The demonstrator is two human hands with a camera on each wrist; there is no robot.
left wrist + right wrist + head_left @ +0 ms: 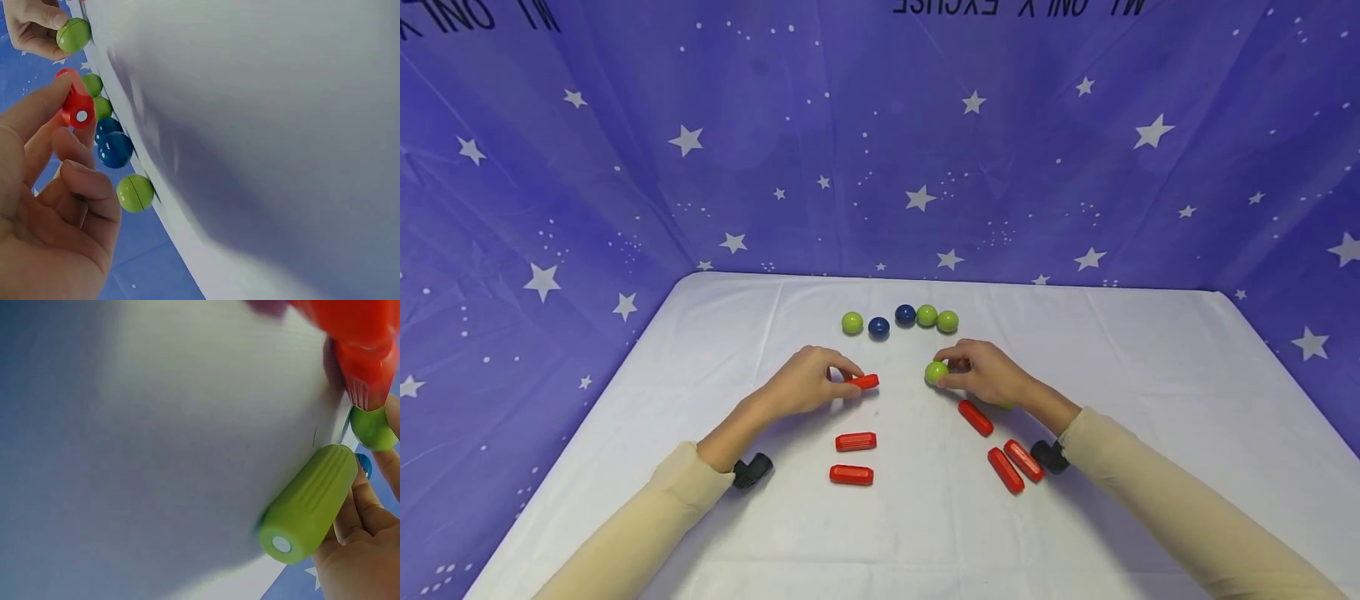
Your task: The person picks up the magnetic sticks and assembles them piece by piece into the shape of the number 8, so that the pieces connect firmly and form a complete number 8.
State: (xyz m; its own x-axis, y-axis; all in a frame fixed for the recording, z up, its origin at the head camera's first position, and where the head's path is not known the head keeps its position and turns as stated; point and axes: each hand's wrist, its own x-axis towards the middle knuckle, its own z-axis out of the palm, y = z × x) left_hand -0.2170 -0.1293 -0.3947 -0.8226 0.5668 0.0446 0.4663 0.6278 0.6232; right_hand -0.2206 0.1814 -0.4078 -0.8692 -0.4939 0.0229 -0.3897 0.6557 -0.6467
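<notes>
My left hand [811, 379] pinches a short red rod [867, 382] between thumb and fingers. A pale round disc marks the end of that rod in the left wrist view. Across from it, my right hand [988, 372] holds a green ball [936, 372] by the fingertips. A ribbed green rod [309, 503] lies beside the right hand, mostly hidden under the wrist in the head view. Nearest to that hand on the near side is another red rod [975, 417].
Beyond the hands, green balls [852, 322] and blue balls [878, 327] form a loose row. Two red rods [856, 442] lie nearer on the left, and two more red rods [1006, 470] on the right. A starry purple curtain [880, 150] hangs behind the white-covered table [760, 542].
</notes>
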